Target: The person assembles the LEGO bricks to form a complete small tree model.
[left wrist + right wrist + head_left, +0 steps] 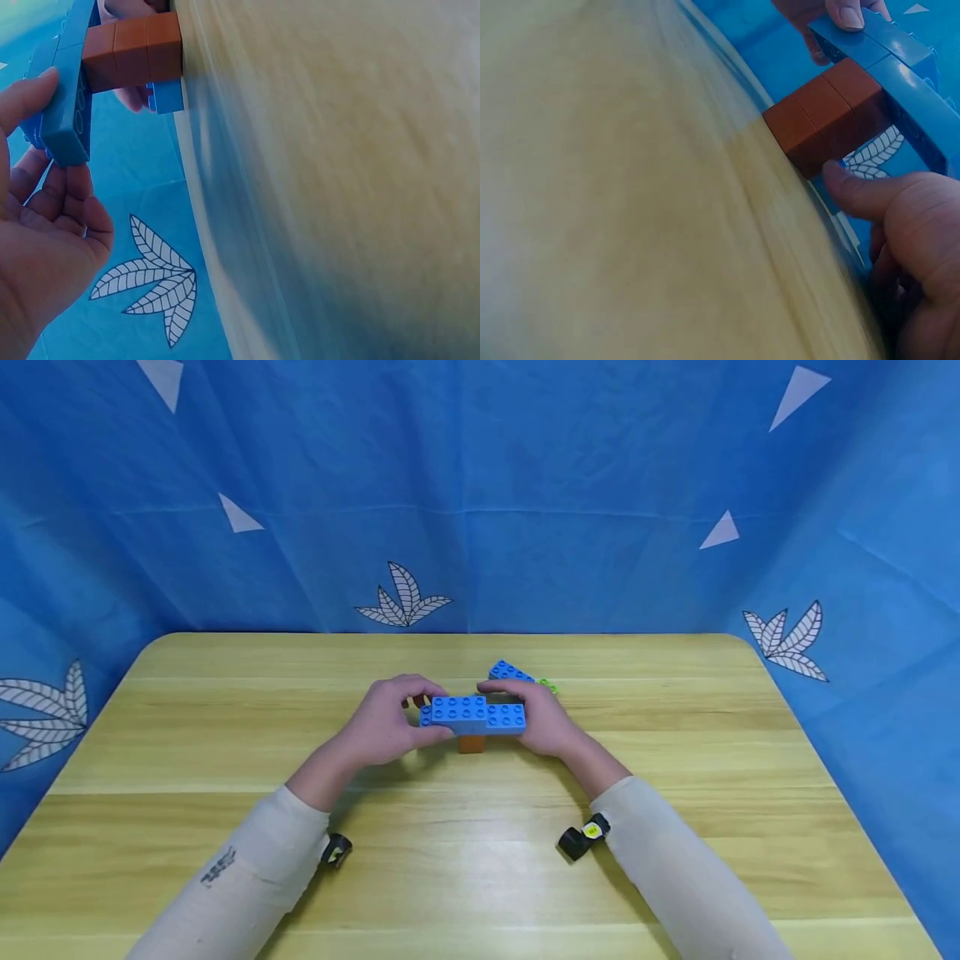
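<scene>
A structure of toy building bricks stands on the table between both hands. Its top is a bar of blue bricks [459,714], carried by a column of orange bricks [135,49]. My left hand [390,718] pinches the left end of the bar, thumb in front and fingers behind and underneath. At the right end, my right hand [546,718] reaches round the structure, its forefinger stretched behind the bar. In the right wrist view its thumb lies against the lower part of the orange column; the other fingertips are mostly hidden.
Behind the right hand, a blue brick [510,670] and a green brick [550,686] lie on the wooden table [465,860]. A blue patterned curtain [465,510] hangs at the table's far edge. Both wrists wear small black cameras.
</scene>
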A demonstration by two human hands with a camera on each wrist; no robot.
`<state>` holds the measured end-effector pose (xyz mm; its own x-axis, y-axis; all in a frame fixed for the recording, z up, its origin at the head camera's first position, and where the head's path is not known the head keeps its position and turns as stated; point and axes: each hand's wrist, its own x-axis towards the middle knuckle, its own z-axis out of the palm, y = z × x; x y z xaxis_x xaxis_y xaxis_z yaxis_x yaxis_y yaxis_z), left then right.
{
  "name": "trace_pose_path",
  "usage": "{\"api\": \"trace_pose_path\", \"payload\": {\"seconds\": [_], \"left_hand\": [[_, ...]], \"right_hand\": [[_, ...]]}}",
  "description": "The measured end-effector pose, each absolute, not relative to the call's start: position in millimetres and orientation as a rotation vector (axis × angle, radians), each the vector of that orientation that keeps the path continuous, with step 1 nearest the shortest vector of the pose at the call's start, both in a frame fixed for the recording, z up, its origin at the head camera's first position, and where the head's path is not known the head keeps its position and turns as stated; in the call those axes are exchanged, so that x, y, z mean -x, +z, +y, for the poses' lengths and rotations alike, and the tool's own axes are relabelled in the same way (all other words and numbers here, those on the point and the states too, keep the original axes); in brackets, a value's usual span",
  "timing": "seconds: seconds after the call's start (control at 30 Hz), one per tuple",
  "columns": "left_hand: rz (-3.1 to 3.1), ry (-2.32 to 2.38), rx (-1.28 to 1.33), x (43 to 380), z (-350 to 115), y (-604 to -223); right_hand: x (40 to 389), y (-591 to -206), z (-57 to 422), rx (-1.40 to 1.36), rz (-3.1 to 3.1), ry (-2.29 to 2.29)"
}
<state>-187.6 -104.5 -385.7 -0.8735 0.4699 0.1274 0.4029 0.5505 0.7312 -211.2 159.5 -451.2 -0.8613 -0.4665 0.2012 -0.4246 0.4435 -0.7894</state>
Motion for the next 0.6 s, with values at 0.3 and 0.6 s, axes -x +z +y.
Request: {"api": "trace_pose_path", "payload": {"seconds": [0.3, 0.6], "left_hand": [[2.676, 1.253, -0.780, 188.7, -106.6, -384.0], [2.666, 1.265, -0.765, 187.4, -105.1, -384.7]], "right_hand": [[220.2, -446.8, 152.5, 0.979, 2.551, -1.357], [221.8, -451.8, 152.1, 0.998, 2.517, -1.389]]}}
